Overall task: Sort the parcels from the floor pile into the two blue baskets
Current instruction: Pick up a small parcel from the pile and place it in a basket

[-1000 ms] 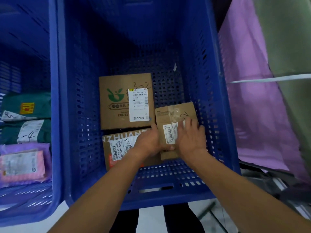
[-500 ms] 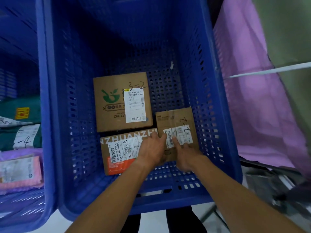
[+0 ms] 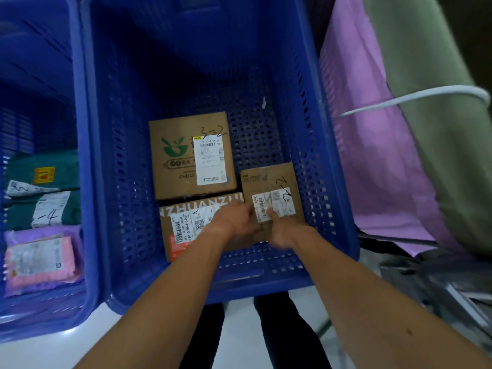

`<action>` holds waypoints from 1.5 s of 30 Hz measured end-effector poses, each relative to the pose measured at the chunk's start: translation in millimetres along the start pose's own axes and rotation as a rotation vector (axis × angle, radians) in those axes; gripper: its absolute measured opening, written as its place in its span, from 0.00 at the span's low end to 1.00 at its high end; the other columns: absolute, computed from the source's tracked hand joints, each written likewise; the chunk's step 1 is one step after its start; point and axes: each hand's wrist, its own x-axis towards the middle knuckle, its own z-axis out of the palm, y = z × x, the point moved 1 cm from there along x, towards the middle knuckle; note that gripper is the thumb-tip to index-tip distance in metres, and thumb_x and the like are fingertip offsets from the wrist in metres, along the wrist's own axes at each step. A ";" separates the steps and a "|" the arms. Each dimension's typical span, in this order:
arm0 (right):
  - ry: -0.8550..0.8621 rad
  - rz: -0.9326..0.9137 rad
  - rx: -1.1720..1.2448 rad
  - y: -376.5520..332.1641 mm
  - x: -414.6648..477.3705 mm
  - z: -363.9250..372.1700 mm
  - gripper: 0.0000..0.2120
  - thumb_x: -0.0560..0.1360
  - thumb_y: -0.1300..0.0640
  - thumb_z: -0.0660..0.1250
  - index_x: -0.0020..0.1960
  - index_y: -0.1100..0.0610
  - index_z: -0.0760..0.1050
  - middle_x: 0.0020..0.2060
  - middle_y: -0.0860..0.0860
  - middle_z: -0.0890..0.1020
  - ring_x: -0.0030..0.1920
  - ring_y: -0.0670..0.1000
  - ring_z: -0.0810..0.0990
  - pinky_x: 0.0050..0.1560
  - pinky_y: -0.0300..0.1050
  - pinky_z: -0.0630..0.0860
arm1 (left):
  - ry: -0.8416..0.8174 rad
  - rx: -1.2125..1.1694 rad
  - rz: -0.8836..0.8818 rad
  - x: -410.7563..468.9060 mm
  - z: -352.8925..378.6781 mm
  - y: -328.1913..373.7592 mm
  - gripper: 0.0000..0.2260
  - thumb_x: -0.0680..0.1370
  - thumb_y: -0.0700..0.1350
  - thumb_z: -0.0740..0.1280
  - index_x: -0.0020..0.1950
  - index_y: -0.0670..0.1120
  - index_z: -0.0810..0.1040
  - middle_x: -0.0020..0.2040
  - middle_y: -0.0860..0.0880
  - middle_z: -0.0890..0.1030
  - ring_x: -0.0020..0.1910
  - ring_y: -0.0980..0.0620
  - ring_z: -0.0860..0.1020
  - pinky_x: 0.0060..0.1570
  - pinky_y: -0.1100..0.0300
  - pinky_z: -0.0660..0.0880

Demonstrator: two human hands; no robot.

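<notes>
You looked down into the right blue basket, where three cardboard parcels lay flat on its perforated floor. Your left hand and right hand both held the near end of the small cardboard box, fingers curled at its edge and your right thumb pressed on its white label, though motion blur softened the fingers. That box, hand-marked "2", lay near the basket's right wall, touching the green-logo box marked "3-2" and the box lettered "NZHUANZH". The left blue basket beside it held green mailers and a pink bubble mailer.
</notes>
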 end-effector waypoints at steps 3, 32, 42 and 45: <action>0.038 -0.017 0.069 -1.1 -16.9 2.5 0.35 0.76 0.53 0.62 0.81 0.50 0.54 0.72 0.57 0.69 0.66 0.60 0.73 0.66 0.55 0.73 | -0.047 -0.057 -0.010 -17.6 -7.8 2.4 0.30 0.75 0.62 0.68 0.74 0.53 0.69 0.71 0.45 0.72 0.70 0.43 0.70 0.68 0.48 0.70; 0.297 -0.298 -0.291 -98.6 -335.1 -90.1 0.20 0.81 0.53 0.56 0.70 0.58 0.72 0.65 0.57 0.78 0.61 0.59 0.78 0.60 0.52 0.76 | 0.385 -0.606 -0.331 -343.4 -166.4 2.7 0.25 0.81 0.56 0.66 0.76 0.49 0.69 0.76 0.47 0.70 0.71 0.44 0.71 0.68 0.50 0.70; 0.394 -0.474 -0.526 -229.7 -385.4 -48.6 0.12 0.83 0.54 0.56 0.53 0.60 0.74 0.50 0.57 0.79 0.43 0.56 0.75 0.44 0.48 0.72 | 0.537 -0.666 -0.445 -449.1 -144.8 -101.6 0.22 0.80 0.54 0.66 0.73 0.48 0.73 0.72 0.46 0.73 0.69 0.44 0.73 0.65 0.53 0.69; 0.408 -0.480 -0.537 -274.4 -395.1 -19.7 0.13 0.82 0.53 0.56 0.56 0.61 0.75 0.55 0.58 0.81 0.44 0.57 0.76 0.45 0.49 0.73 | 0.588 -0.691 -0.458 -482.4 -127.6 -147.8 0.22 0.79 0.55 0.67 0.71 0.50 0.75 0.73 0.47 0.74 0.68 0.45 0.74 0.66 0.53 0.70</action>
